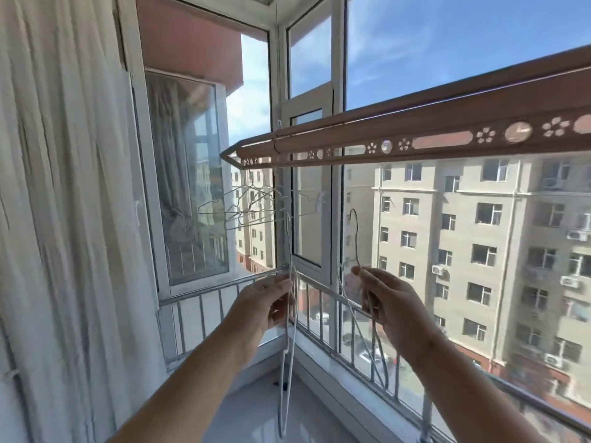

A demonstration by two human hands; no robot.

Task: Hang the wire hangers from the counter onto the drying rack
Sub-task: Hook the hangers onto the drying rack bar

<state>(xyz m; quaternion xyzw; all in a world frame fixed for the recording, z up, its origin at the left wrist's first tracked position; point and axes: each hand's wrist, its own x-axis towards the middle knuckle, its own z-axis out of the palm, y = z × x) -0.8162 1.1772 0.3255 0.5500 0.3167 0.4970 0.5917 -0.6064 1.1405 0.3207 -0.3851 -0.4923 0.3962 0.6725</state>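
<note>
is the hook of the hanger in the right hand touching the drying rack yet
Apart. The head view shows the hanger's hook in the right hand well below the drying rack, with window and the building outside visible between them.

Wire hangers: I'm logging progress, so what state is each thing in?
Left hand: gripping a white hanger.
Right hand: gripping a grey hanger, hook up.
Drying rack: overhead.
Hung hangers: several in a cluster below its far end.
</note>
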